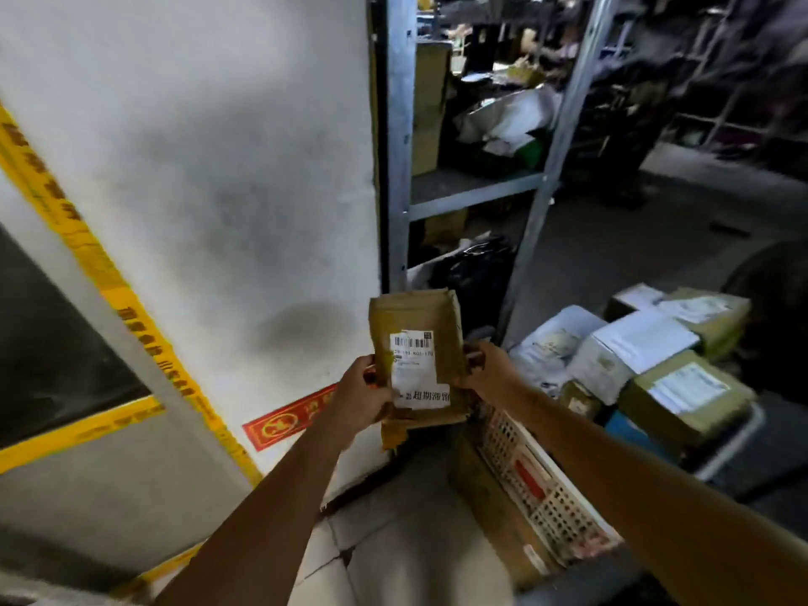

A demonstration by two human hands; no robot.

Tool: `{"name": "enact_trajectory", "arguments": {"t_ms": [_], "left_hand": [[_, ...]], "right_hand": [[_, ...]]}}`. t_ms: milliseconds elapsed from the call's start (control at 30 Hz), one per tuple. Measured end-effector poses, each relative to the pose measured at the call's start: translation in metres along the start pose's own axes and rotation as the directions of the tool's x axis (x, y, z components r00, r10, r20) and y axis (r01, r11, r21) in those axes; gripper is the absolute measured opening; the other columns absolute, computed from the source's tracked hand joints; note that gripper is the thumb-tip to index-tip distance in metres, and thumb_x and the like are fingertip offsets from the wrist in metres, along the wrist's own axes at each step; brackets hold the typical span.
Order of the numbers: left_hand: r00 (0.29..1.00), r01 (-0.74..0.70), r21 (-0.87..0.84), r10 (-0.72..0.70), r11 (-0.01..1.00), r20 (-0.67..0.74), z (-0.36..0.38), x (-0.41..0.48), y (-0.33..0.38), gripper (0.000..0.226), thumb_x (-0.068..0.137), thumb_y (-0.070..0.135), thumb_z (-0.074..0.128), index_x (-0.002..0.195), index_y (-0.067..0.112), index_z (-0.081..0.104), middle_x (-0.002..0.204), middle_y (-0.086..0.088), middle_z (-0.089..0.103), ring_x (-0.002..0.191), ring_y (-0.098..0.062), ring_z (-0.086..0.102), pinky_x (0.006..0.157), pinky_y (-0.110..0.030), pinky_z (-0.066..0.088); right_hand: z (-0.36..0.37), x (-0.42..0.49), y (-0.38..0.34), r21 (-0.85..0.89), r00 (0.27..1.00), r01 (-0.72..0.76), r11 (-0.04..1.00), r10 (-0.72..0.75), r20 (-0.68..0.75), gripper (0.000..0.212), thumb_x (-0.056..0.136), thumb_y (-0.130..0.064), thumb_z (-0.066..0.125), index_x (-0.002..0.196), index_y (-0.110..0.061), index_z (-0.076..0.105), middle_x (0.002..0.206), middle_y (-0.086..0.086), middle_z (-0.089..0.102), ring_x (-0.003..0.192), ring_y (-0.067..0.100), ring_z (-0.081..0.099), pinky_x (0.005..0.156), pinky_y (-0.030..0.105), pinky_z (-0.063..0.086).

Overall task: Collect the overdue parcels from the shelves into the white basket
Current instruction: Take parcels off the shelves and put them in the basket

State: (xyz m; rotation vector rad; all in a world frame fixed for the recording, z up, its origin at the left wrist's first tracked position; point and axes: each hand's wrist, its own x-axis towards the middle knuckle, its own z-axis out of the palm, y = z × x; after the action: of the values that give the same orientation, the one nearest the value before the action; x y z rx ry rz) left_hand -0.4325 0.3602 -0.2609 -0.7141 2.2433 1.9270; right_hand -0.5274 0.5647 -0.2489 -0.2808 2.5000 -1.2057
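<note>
A brown padded parcel (415, 319) is held upright in mid-air in front of the white wall (218, 168), carried between both hands at its lower half. The left hand (360, 398) takes the parcel's left edge, its grip pinching that edge with the thumb on the front face. The right hand (483, 365) grips the right edge at about the same height, fingers curled round it. Most of the parcel rises above the two grips, and its white label (413, 365) with a barcode sits between them, facing the camera. More brown paper shows just below and behind it, though it is unclear whether this is a second parcel. The white basket (551, 496) stands on the floor below and to the right, under the right forearm. Behind are metal shelves (472, 192) holding packages, and a pile of boxes (682, 387) sits right of the basket.
</note>
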Motion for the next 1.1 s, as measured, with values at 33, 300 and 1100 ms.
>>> {"name": "enact_trajectory", "arguments": {"t_ms": [33,300,1100], "left_hand": [[1.000,-0.007,0.037,0.006,0.999,0.027,0.015,0.012,0.006,0.071,0.086,0.010,0.074,0.146,0.023,0.039,0.134,-0.003,0.057,0.115,-0.026,0.061,0.089,-0.044,0.058],[0.953,-0.122,0.132,0.079,0.984,0.293,0.127,0.088,0.072,0.077,0.086,0.010,0.073,0.151,0.025,0.034,0.139,-0.002,0.055,0.117,-0.023,0.059,0.096,-0.047,0.054],[0.435,-0.388,0.198,-0.010,0.900,0.900,0.383,0.113,0.164,0.066,0.086,0.004,0.071,0.143,0.018,0.041,0.120,-0.012,0.065,0.103,-0.028,0.068,0.075,-0.033,0.059]], "right_hand": [[-0.015,0.002,0.009,-0.005,0.999,-0.022,1.000,0.022,-0.030,0.042,0.080,-0.019,0.078,0.115,-0.023,0.056,0.107,-0.001,0.066,0.100,0.021,0.063,0.087,0.040,0.056],[-0.117,0.002,0.062,0.175,0.913,-0.226,0.958,0.271,-0.306,0.051,0.074,-0.004,0.082,0.118,-0.008,0.056,0.097,0.003,0.060,0.086,0.020,0.058,0.065,0.027,0.050],[-0.243,-0.107,0.171,0.463,0.352,-0.443,0.767,0.625,-0.697,0.042,0.071,-0.014,0.082,0.105,-0.022,0.059,0.101,0.001,0.068,0.097,0.020,0.066,0.082,0.039,0.058]]}}
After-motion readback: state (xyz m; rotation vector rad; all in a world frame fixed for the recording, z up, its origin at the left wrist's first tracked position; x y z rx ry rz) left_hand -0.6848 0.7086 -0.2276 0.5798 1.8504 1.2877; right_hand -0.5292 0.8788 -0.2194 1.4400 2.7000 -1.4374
